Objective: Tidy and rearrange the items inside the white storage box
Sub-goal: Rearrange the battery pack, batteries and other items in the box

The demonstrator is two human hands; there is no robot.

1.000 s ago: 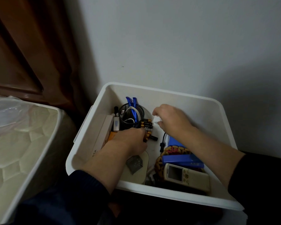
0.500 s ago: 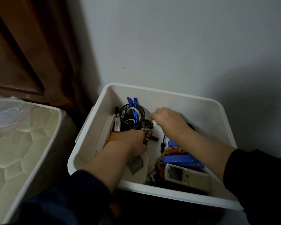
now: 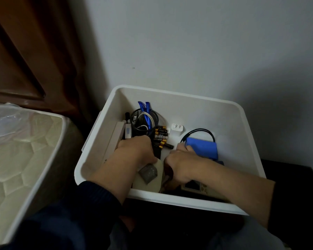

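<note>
White storage box (image 3: 202, 103) on the floor beside a mattress (image 3: 25, 150), against the wall. Tidying partly done, by appearance: pen cup (image 3: 145, 121) upright at far left, batteries (image 3: 161, 137) grouped just right of it, charger plug (image 3: 177, 128) set apart near the far wall. Still loose: blue box (image 3: 202, 147) with black cable (image 3: 197, 131) at mid-right, remote (image 3: 197, 186) and beige pad (image 3: 152, 179) crowded at the near wall. Left hand (image 3: 135, 150) curled over items by the cup, grip contents hidden. Right hand (image 3: 181, 165) grasping the blue box at its near left edge.
</note>
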